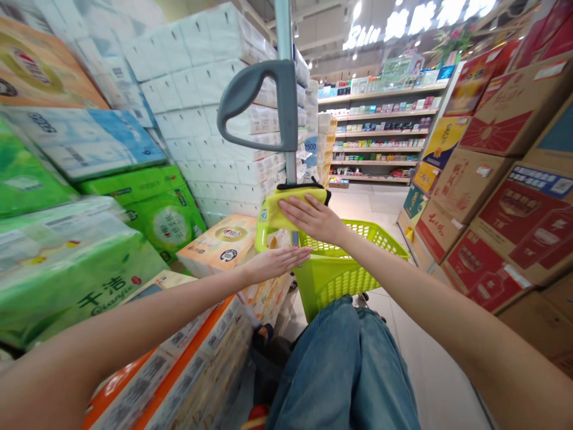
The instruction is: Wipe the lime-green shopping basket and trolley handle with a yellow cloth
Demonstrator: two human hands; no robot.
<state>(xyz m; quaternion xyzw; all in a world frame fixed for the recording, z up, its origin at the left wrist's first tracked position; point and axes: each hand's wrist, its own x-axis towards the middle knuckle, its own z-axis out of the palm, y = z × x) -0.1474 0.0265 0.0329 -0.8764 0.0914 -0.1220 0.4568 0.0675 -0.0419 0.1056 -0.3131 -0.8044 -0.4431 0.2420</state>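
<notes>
A lime-green rolling basket (342, 280) stands in front of my knees, with a grey handle (289, 113) on an upright pole above it. Over the basket's near-left upper end lies a yellow cloth (286, 214) with black trim. My right hand (316, 220) rests flat on this cloth, fingers stretched out to the left. Lower down, my left hand (280, 263) reaches in from the left with straight fingers held together. Its fingertips are at the basket's rim, just under the right hand; whether they touch it I cannot tell. What lies under the cloth is hidden.
Packs of tissue (165, 209) crowd close on the left, with a tall white stack (201, 107) behind. Cardboard cartons (505, 227) rise on the right. A tiled aisle (371, 200) runs between them to stocked shelves (380, 131). My jeans (331, 370) are below.
</notes>
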